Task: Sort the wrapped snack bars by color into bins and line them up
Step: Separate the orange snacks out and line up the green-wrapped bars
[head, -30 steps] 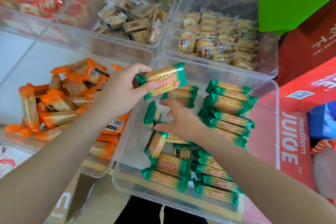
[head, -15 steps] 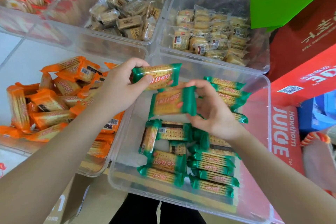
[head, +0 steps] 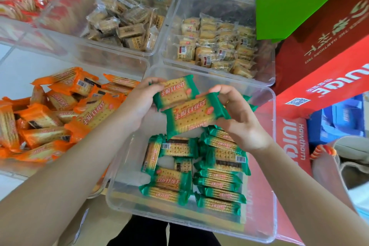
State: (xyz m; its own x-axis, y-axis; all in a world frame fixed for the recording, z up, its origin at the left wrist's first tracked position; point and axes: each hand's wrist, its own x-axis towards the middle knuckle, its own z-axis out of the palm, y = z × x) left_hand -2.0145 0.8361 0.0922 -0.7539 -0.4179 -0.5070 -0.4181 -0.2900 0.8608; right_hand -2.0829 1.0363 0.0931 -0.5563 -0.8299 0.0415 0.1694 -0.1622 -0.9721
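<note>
Green bars overlapping, hands covering ends

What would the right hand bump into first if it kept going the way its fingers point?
Probably the other green pack, held by the left hand. The right hand already holds its own green pack against it; depth is unclear.

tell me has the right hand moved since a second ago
Yes. The right hand has come up from among the loose bars in the green bin toward its far rim, now holding a green bar beside the left hand's bar.
</note>
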